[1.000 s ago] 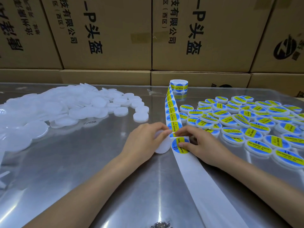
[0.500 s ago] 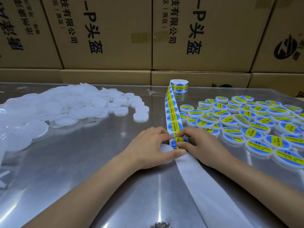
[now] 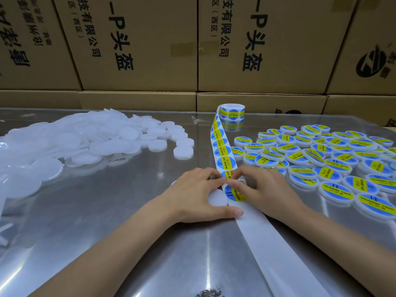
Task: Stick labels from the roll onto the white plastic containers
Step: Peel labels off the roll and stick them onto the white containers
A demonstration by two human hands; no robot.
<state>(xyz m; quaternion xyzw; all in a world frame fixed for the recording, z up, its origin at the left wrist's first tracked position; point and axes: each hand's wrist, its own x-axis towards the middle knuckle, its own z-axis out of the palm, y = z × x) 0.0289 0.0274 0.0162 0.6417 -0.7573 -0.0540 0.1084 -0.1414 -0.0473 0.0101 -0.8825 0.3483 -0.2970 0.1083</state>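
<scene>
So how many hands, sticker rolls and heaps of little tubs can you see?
Hands: 2, the left hand and the right hand
Sticker rolls: 1, the sticker roll
Heaps of tubs: 2, the plain white heap and the stickered heap
Total: 5

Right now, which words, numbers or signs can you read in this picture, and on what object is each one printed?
"SOLDERING PASTE": round blue and yellow labels on the white plastic containers.
"-P头盔": brown cardboard boxes.
"技有限公司", "(西区)": same boxes.
Round black logo: right cardboard box.
Label strip: small print unreadable.
</scene>
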